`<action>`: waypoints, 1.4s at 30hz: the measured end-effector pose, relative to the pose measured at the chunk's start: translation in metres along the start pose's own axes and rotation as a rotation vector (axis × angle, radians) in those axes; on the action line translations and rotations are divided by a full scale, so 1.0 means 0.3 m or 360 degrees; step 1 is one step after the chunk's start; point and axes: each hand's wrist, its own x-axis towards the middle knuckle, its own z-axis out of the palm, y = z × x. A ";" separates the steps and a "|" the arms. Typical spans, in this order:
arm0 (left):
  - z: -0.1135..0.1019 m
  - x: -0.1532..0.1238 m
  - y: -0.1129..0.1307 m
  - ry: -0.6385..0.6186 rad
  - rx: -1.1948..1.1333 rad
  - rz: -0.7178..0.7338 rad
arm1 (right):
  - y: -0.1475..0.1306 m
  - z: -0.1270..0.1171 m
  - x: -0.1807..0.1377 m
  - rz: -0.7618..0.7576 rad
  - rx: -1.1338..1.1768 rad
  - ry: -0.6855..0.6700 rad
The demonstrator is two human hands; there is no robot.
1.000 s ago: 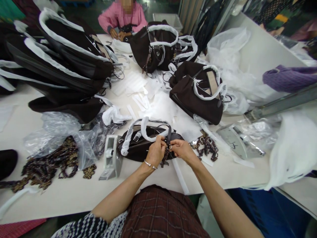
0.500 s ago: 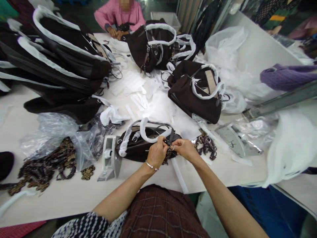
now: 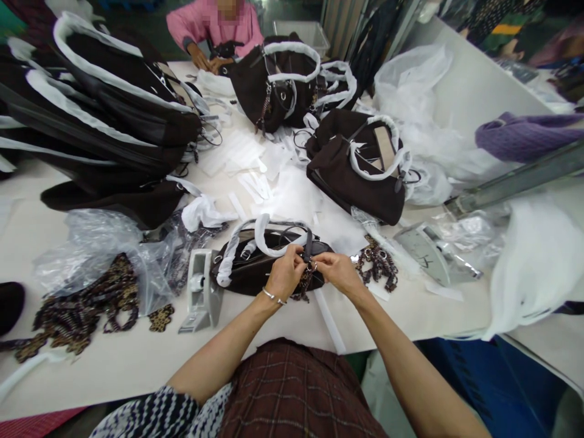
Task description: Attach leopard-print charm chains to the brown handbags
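A dark brown handbag [image 3: 249,281] with paper-wrapped handles lies on the table in front of me. At its right end, my left hand [image 3: 285,275] is closed in a pinch at the base of a black strap [image 3: 309,242]. My right hand [image 3: 340,272] pinches a small metal ring [image 3: 314,266] right beside it, so the fingertips of both hands almost meet. A brown patterned chain [image 3: 302,291] hangs below the fingers against the bag. Just what lies between the left fingertips is partly hidden.
Tape dispensers stand left [image 3: 201,292] and right [image 3: 424,252] of the bag. Brown chains [image 3: 91,298] lie in a heap at left, more [image 3: 378,264] at right. Stacked handbags [image 3: 114,121] fill the back left. Across the table sits a person in a pink top [image 3: 191,27].
Both hands stay at the bag's right end. The left fingers have shifted slightly on the strap, which now stands more upright. The view has moved a little.
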 end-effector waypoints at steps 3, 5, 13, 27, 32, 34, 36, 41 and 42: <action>0.002 0.001 0.004 0.0032 -0.0002 -0.0020 | 0.003 -0.011 0.003 0.0009 -0.0020 -0.0062; 0.005 0.001 0.000 0.0049 -0.0013 -0.0037 | 0.014 -0.011 0.004 -0.0025 -0.0042 -0.0083; -0.030 -0.001 0.016 0.0066 0.0165 0.0170 | -0.006 0.029 -0.027 -0.0385 -0.0370 0.0480; -0.045 0.027 0.126 -0.0348 -0.0385 -0.0012 | -0.079 0.028 -0.078 -0.0123 0.0596 0.0544; -0.044 0.009 0.136 -0.0544 -0.0231 0.0285 | -0.113 0.023 -0.050 0.0078 0.1440 0.0652; -0.035 0.004 0.133 -0.0777 -0.0386 0.0193 | -0.136 0.030 -0.045 0.0039 0.1438 0.0665; -0.030 0.001 0.123 -0.0934 -0.0583 0.0009 | -0.153 0.032 -0.045 -0.0010 0.1375 0.0604; -0.042 0.002 0.086 -0.0831 -0.0884 -0.0164 | -0.115 -0.026 -0.072 -0.0190 0.0885 0.0624; -0.044 0.002 0.080 -0.0802 -0.0903 -0.0175 | -0.096 -0.042 -0.081 -0.0171 0.0761 0.0705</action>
